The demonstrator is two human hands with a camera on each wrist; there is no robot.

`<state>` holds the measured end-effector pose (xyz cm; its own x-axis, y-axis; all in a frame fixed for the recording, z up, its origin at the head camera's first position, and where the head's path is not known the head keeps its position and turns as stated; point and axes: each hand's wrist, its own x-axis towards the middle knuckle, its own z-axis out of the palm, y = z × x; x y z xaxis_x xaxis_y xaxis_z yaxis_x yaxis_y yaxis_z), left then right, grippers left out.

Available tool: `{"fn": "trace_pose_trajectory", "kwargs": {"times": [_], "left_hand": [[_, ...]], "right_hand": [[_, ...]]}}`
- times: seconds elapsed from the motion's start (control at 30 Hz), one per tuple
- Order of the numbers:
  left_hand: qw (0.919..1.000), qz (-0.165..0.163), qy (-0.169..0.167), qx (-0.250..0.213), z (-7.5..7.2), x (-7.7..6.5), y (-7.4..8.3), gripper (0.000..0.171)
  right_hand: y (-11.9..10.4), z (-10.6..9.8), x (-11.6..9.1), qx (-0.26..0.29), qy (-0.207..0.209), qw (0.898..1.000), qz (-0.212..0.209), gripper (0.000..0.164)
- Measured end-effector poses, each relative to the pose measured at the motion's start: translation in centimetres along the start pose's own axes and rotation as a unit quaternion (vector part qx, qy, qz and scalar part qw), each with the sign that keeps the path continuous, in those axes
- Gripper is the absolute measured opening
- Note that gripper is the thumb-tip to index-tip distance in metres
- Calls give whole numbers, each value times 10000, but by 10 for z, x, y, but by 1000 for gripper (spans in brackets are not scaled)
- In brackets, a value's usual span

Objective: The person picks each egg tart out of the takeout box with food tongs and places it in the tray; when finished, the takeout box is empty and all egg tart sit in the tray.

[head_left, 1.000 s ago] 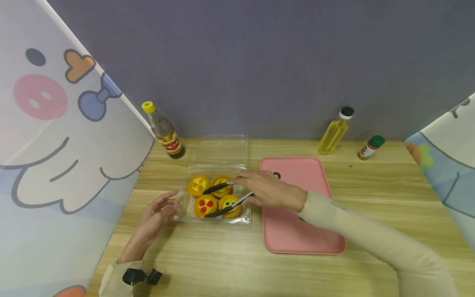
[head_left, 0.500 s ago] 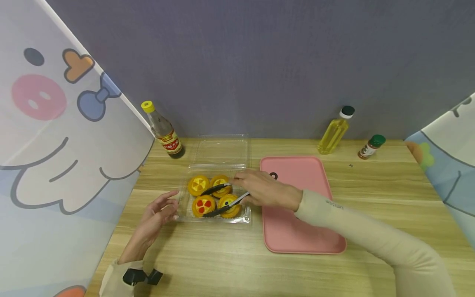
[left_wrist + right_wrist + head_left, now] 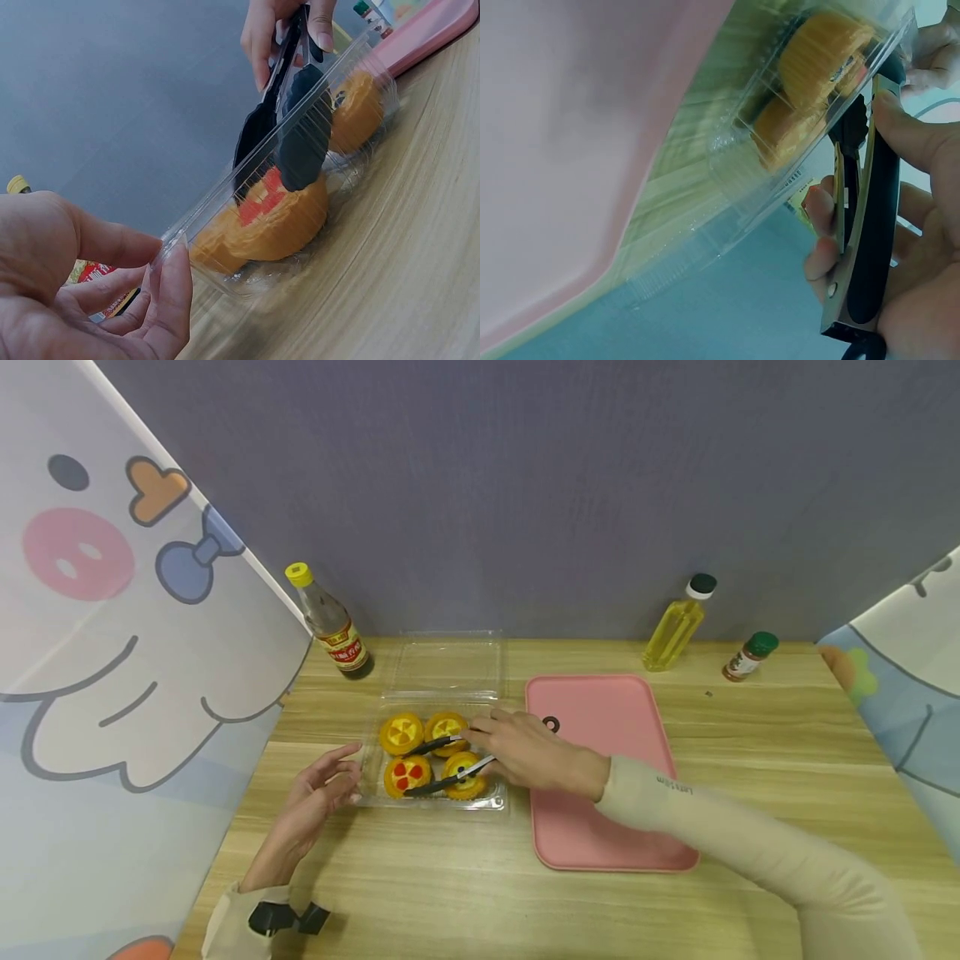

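Note:
Several egg tarts sit in a clear plastic clamshell box [image 3: 487, 803] whose lid lies open behind it. My left hand [image 3: 318, 793] pinches the box's left front corner between thumb and fingers, as the left wrist view shows. My right hand [image 3: 528, 750] holds black-and-silver tongs [image 3: 877, 232] above the box. Their black tips reach over the tart with red toppings [image 3: 407, 772], one tip before it and one behind. Whether they touch it is hard to tell. A tart with dark dots [image 3: 465, 777] lies under the front arm of the tongs.
A pink tray [image 3: 600, 835] lies right of the box, partly under my right forearm. Behind stand a dark sauce bottle [image 3: 341, 639] at left, an oil bottle [image 3: 675, 631] and a green-capped spice jar [image 3: 750, 657] at right. A wall borders the table's back.
My right hand and the tongs have shifted slightly left. The red-topped tart has also slid a little left in the box. My left hand stays where it was.

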<state>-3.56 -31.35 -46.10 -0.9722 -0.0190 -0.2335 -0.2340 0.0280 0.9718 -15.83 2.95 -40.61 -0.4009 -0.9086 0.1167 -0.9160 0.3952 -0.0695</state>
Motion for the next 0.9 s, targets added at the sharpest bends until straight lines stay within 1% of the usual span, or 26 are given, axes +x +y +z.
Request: {"fn": "trace_pose_trajectory", "kwargs": {"times": [0.1,0.27,0.4,0.57,0.77,0.9], "left_hand": [[10000,-17,0,2,0,-1,0,56],[10000,15,-81,6,1,0,-1,56],[9998,96,-139,-50,0,1,-1,55],[9998,141,-115,-130,-1,1,0,54],[9998,117,-88,-96,-2,0,-1,55],[9998,108,-100,-122,-3,0,-2,55]], "right_hand": [[0,4,-2,-38,141,9999,14,66],[0,7,-6,-96,260,9996,36,62],[1,5,-8,32,357,9993,87,61],[3,3,-11,227,505,9984,145,62],[4,3,-15,205,551,9982,103,64],[6,3,-18,298,573,9977,181,64]]}}
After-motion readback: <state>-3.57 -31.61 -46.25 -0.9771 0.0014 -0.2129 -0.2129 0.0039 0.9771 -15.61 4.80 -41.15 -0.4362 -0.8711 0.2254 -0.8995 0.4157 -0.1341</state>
